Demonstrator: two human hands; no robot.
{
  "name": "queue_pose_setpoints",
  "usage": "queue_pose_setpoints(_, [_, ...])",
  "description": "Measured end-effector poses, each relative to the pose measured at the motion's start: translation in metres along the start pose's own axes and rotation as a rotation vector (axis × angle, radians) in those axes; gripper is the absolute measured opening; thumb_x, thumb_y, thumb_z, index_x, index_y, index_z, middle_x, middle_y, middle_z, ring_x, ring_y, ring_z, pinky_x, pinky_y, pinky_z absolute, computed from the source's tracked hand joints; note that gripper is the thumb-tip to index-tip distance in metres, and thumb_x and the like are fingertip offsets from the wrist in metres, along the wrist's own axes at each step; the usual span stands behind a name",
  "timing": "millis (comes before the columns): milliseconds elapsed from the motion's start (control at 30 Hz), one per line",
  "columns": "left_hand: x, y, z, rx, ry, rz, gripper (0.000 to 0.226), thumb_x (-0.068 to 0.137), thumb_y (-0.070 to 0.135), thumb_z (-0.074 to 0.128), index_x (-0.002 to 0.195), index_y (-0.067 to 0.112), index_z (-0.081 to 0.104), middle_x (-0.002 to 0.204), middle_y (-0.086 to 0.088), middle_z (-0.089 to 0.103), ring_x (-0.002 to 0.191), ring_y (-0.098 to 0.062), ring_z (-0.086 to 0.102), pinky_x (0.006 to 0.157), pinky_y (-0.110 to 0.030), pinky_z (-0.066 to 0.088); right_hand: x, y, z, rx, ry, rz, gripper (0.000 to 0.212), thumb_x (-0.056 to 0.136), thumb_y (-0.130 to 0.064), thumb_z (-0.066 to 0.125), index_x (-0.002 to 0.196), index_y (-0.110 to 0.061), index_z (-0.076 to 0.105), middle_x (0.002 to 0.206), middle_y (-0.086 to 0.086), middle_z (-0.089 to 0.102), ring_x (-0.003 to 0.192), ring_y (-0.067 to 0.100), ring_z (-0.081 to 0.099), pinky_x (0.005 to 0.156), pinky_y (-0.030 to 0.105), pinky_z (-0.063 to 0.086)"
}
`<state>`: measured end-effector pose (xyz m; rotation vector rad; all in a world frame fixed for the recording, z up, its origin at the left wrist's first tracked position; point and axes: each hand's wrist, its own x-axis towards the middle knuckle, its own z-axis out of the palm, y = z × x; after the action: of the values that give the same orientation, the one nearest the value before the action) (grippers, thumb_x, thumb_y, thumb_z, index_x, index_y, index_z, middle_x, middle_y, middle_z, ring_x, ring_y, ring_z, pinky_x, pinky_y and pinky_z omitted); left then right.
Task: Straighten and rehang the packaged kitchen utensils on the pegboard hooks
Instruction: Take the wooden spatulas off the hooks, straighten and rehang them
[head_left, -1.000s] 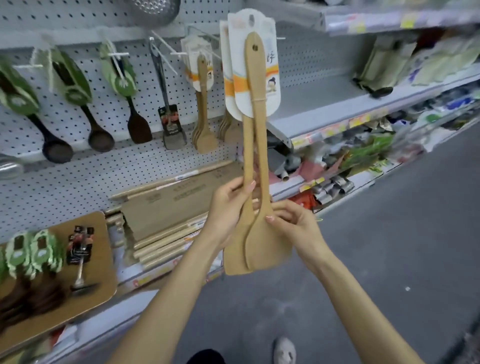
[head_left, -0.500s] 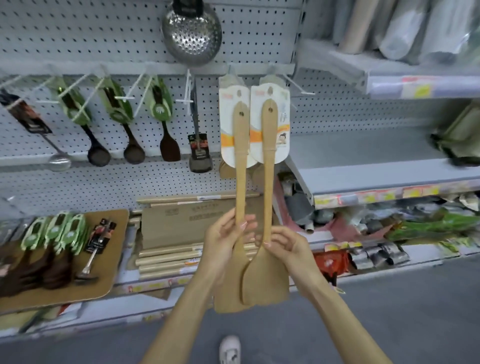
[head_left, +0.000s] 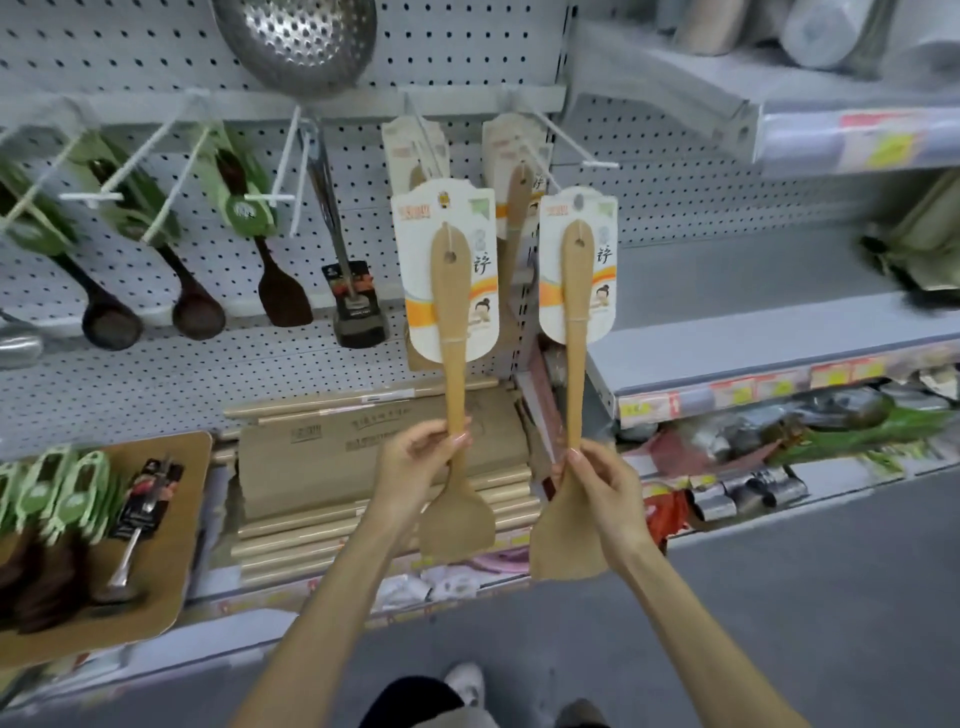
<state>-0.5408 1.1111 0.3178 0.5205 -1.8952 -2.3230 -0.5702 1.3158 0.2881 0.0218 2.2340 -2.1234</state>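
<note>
Left hand (head_left: 415, 460) grips left wooden spatula (head_left: 455, 364) by handle, upright, card uppermost, in front of pegboard (head_left: 156, 374). Right hand (head_left: 605, 491) pinches right wooden spatula (head_left: 574, 374) likewise, at pegboard right edge. Spatulas apart, parallel.

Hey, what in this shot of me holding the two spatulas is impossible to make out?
Head view only.
Hidden: hanging spatulas, mostly behind the held left spatula and right spatula.
Cut off: strainer handle, by the top edge.
Blurred: shelf price labels, unreadable.
</note>
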Motion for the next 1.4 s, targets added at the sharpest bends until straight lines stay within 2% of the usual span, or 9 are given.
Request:
queue_pose_setpoints(233, [0.004, -0.018, -0.005, 0.092, 0.053, 0.030, 0.017, 0.081, -0.002, 0.066, 0.085, 0.013, 0.072, 0.088, -0.010, 0.073, 0.086, -0.022, 0.067, 0.073, -0.023, 0.057, 0.014, 0.011, -0.013, 0.006, -0.023, 0.024, 0.014, 0.094, 0.000, 0.052, 0.095, 0.006, 0.065, 0.072, 0.006, 0.062, 0.058, -0.002, 0.057, 0.057, 0.008, 0.044])
queue_pose_setpoints(533, [0.000, -0.028, 0.003, 0.109, 0.134, 0.012, 0.018, 0.084, -0.005, 0.061, 0.102, -0.003, 0.067, 0.094, -0.021, 0.068, 0.082, -0.024, 0.064, 0.070, -0.022, 0.057, 0.035, 0.014, -0.028, -0.096, -0.099, 0.043, 0.015, 0.094, -0.011, 0.056, 0.100, -0.004, 0.068, 0.076, 0.005, 0.068, 0.066, -0.001, 0.061, 0.063, 0.008, 0.046])
queue_pose_setpoints(600, [-0.001, -0.030, 0.005, 0.097, 0.153, 0.012, 0.018, 0.084, -0.005, 0.061, 0.101, -0.002, 0.067, 0.092, -0.019, 0.069, 0.080, -0.023, 0.065, 0.070, -0.022, 0.058, 0.039, 0.016, -0.030, -0.097, -0.101, 0.050, 0.016, 0.094, -0.012, 0.056, 0.101, -0.004, 0.068, 0.077, 0.005, 0.068, 0.067, 0.001, 0.062, 0.065, 0.010, 0.047])
queue_pose_setpoints(733, [-0.004, -0.033, 0.007, 0.078, 0.169, 0.026, 0.015, 0.084, -0.004, 0.062, 0.096, 0.002, 0.069, 0.084, -0.009, 0.072, 0.075, -0.014, 0.070, 0.071, -0.024, 0.058, 0.053, 0.015, -0.028, -0.079, -0.117, 0.089, 0.012, 0.094, -0.014, 0.059, 0.097, -0.013, 0.070, 0.077, 0.008, 0.071, 0.075, 0.016, 0.066, 0.076, 0.029, 0.054])
queue_pose_setpoints(900, [-0.001, -0.032, 0.004, 0.114, 0.224, 0.011, 0.012, 0.085, 0.000, 0.063, 0.092, 0.007, 0.071, 0.086, -0.017, 0.071, 0.081, -0.026, 0.067, 0.075, -0.039, 0.057, 0.092, 0.006, -0.006, -0.019, -0.107, 0.146, 0.013, 0.093, -0.012, 0.060, 0.089, -0.016, 0.072, 0.070, -0.001, 0.070, 0.074, 0.016, 0.063, 0.086, 0.040, 0.052])
queue_pose_setpoints(1067, [0.000, -0.025, 0.000, 0.152, 0.239, 0.004, 0.011, 0.084, -0.001, 0.064, 0.091, 0.005, 0.070, 0.084, -0.017, 0.069, 0.075, -0.023, 0.066, 0.069, -0.032, 0.058, 0.125, -0.006, 0.018, 0.046, -0.151, 0.179, 0.020, 0.096, -0.012, 0.054, 0.110, -0.007, 0.066, 0.081, 0.006, 0.067, 0.075, 0.015, 0.062, 0.082, 0.032, 0.054])
queue_pose_setpoints(1167, [-0.003, -0.024, -0.006, 0.148, 0.255, 0.020, 0.014, 0.083, -0.003, 0.064, 0.087, 0.008, 0.071, 0.079, -0.015, 0.069, 0.070, -0.020, 0.065, 0.065, -0.028, 0.057, 0.143, -0.008, 0.027, 0.057, -0.171, 0.202, 0.015, 0.096, -0.014, 0.055, 0.102, -0.011, 0.068, 0.082, 0.007, 0.069, 0.077, 0.017, 0.065, 0.077, 0.028, 0.056])
queue_pose_setpoints(1300, [-0.005, -0.022, -0.017, 0.157, 0.297, 0.025, 0.013, 0.083, -0.002, 0.064, 0.092, 0.006, 0.070, 0.085, -0.019, 0.069, 0.076, -0.023, 0.065, 0.061, -0.019, 0.055, 0.161, 0.000, 0.030, -0.009, -0.224, 0.273, 0.016, 0.095, -0.018, 0.056, 0.089, -0.014, 0.071, 0.087, 0.010, 0.070, 0.087, 0.025, 0.064, 0.090, 0.043, 0.054])
queue_pose_setpoints(1400, [-0.007, -0.021, -0.020, 0.138, 0.319, 0.030, 0.012, 0.083, -0.002, 0.065, 0.091, 0.006, 0.070, 0.086, -0.019, 0.069, 0.076, -0.022, 0.065, 0.061, -0.019, 0.056, 0.171, -0.002, 0.029, -0.075, -0.242, 0.297, 0.020, 0.097, -0.020, 0.054, 0.098, -0.007, 0.069, 0.093, 0.009, 0.069, 0.079, 0.017, 0.064, 0.075, 0.029, 0.057])
